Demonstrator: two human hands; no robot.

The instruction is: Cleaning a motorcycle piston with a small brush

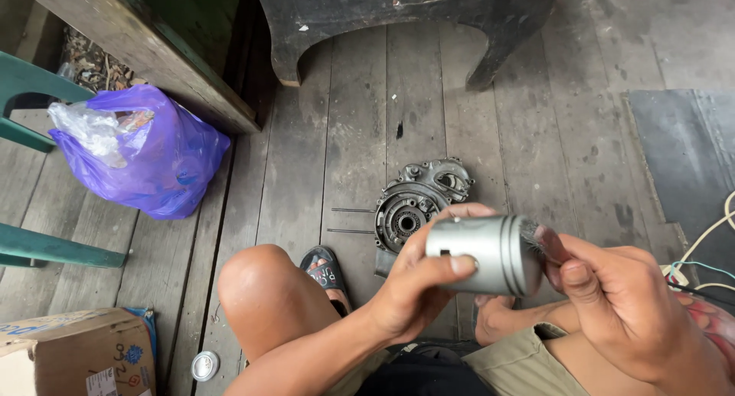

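Note:
My left hand [417, 285] grips a silver metal piston [482, 254] by its skirt, holding it sideways above my lap. My right hand [612, 293] pinches a small dark brush or rag [534, 235] against the piston's ringed crown end. Below and beyond the piston, a greasy grey engine case half [413, 201] lies flat on the wooden floor planks. My bare knee [260, 285] and a sandalled foot [328, 270] sit just left of the hands.
A purple plastic bag [145, 155] lies at the left beside green chair legs [46, 247]. A cardboard box [76, 354] and a small round lid [204, 365] are at bottom left. Dark wooden furniture [406, 13] stands ahead. Cables [704, 266] and a dark mat [681, 159] lie right.

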